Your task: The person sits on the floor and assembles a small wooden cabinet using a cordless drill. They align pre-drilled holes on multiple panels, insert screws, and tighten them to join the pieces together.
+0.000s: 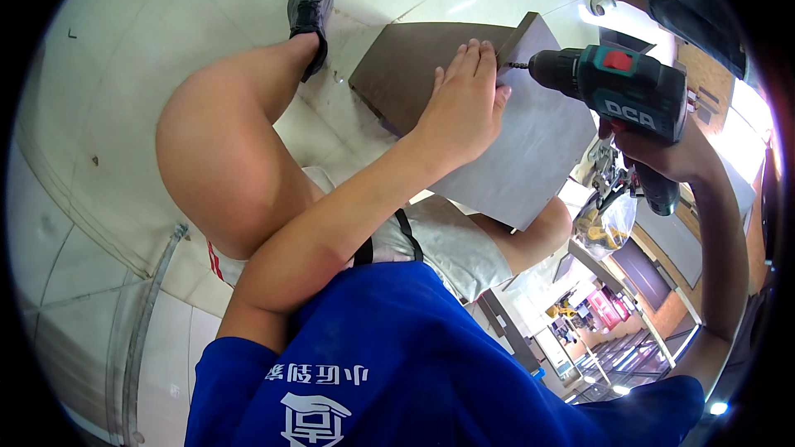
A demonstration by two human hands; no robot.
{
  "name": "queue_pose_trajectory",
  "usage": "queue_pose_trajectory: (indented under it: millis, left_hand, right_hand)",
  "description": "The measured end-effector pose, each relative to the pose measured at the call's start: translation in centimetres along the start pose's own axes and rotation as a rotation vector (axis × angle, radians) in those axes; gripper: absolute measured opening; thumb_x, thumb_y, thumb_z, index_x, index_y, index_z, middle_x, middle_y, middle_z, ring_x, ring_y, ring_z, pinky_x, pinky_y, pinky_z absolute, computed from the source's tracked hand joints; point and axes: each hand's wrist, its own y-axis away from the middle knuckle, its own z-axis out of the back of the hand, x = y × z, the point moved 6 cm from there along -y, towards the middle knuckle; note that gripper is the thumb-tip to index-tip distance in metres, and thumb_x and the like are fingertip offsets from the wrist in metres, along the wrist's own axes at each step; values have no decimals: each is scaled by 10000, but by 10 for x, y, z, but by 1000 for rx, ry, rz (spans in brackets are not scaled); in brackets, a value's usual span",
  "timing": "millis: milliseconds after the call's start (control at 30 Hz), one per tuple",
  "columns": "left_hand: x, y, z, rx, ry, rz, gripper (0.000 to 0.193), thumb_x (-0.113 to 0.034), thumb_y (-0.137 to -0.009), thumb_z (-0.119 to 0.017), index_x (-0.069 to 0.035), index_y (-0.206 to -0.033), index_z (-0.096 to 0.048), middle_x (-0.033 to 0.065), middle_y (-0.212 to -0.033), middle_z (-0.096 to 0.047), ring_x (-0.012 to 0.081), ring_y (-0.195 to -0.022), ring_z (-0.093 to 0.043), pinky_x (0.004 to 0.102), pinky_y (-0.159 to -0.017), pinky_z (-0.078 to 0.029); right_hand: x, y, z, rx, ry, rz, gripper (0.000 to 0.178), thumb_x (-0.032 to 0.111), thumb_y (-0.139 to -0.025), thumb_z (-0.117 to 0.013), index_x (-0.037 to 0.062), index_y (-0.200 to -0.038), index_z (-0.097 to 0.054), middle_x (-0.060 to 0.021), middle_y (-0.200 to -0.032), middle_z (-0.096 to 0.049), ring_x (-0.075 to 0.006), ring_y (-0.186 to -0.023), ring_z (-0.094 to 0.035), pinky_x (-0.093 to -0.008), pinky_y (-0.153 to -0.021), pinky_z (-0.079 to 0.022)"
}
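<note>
My left hand (464, 103) lies flat, fingers spread, on the grey panel (530, 157), pressing it against the dark brown board (406, 66) at its far edge so the joint holds steady. My right hand (662, 153) has its grip clenched around the handle of the teal cordless drill (621, 87), held level so the bit (515, 64) meets the panel's top corner just beside my fingertips. Both boards rest on the tiled floor (166, 50) by my raised knee (207, 149). A clear bag of fittings (604, 228) hangs near the drill hand.
</note>
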Motion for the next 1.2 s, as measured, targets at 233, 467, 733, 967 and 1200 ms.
queue_pose_trajectory:
  millis: [233, 467, 733, 967, 1200]
  left_hand:
    - [-4, -1, -2, 18, -42, -27, 562, -211, -1004, -513, 154, -1405, -369, 374, -1416, -434, 486, -1352, -412, 458, -1136, -336]
    - [-3, -7, -2, 100, -8, 29, 576, -245, -998, -542, 155, -1384, -389, 350, -1412, -453, 473, -1343, -427, 462, -1116, -367]
    - [4, -3, -2, 67, -15, -5, 534, -302, -969, -618, 119, -1284, -525, 305, -1226, -605, 418, -1131, -600, 456, -982, -464]
    - [-5, 23, 20, 4, -256, 17, 534, -251, -943, -641, 95, -1329, -513, 297, -1302, -583, 403, -1205, -583, 448, -1020, -460]
    - [-119, 181, 2, 374, -124, -279, 753, -167, -806, -756, 15, -1454, -419, 241, -1360, -539, 321, -1259, -554, 412, -1039, -450]
  right_hand:
    - [-3, 15, 0, -39, -260, 12, 434, 73, -776, -706, 11, -1193, -602, -108, -955, -711, -175, -660, -673, -321, -597, -575]
    - [-62, 96, 10, -387, -629, 355, 344, 136, -825, -668, -5, -1137, -633, -146, -1007, -694, -158, -628, -645, -300, -600, -564]
    - [-184, 103, -169, -649, -1331, 373, 419, 122, -824, -719, -5, -1196, -573, -168, -1095, -662, -191, -721, -662, -342, -689, -571]
    - [-190, 110, -290, -741, -1520, 518, 547, 265, -801, -752, 8, -1242, -556, -134, -1100, -636, -186, -742, -654, -338, -685, -555]
    - [-103, 135, -317, -942, -1050, 781, 383, 151, -897, -657, 26, -1233, -524, -105, -1161, -606, -209, -964, -639, -370, -839, -521]
